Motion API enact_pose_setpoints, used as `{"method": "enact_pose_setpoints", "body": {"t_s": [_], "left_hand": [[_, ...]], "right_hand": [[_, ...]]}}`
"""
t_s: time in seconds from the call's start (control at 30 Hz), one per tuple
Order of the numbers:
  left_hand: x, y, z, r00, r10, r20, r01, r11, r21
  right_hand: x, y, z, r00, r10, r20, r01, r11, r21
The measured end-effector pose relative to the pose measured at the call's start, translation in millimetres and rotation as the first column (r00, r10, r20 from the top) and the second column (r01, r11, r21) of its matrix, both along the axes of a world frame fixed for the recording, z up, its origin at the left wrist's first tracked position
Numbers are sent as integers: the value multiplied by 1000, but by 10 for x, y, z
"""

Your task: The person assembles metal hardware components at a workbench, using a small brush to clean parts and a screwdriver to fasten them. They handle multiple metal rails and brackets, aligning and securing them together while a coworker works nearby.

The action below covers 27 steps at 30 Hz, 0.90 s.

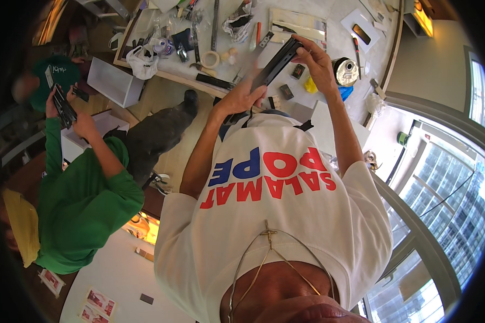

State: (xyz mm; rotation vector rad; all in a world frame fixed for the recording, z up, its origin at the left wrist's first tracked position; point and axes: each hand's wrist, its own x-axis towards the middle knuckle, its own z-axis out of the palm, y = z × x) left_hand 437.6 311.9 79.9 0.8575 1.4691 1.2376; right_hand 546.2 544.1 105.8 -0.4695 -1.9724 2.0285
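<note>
A long black drawer slide [277,63] is held slantwise in front of my chest, over the near edge of the worktable. My right hand [316,63] grips its upper right end, thumb and fingers closed on it. Lower down, my left hand [239,100] is wrapped round the slide nearer its left end; motion slightly smears its fingers. Just left of it, another black bar [214,81] lies at the table's edge. A small dark block [286,92] sits on the table below the slide.
The cluttered table [231,64] carries a tape roll [210,59], a hammer [203,69], a phone [361,33], a metal can [346,71] and a plastic bag [142,62]. At left, a co-worker in green [89,199] holds black slides [64,107] near a white box [115,82].
</note>
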Motion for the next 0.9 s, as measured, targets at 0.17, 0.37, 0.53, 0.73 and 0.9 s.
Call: {"method": "enact_pose_setpoints", "body": {"t_s": [0.17, 0.37, 0.53, 0.73, 0.9], "left_hand": [[-58, 67, 184, 977, -89, -196, 72, 993, -93], [-188, 287, 121, 915, -109, 387, 96, 994, 53], [-220, 471, 43, 924, -30, 381, -4, 996, 89], [-232, 592, 31, 914, 28, 405, -47, 998, 36], [-199, 725, 64, 877, 127, 463, -157, 987, 28]], "right_hand": [[6, 44, -62, 997, -65, -36, 67, 997, 47], [-188, 433, -315, 996, -93, 8, 94, 995, -37], [-441, 583, -257, 988, -115, 106, 116, 993, 0], [-612, 649, -419, 988, -134, 75, 133, 991, 19], [-769, 918, -750, 986, -133, 96, 144, 983, -116]]}}
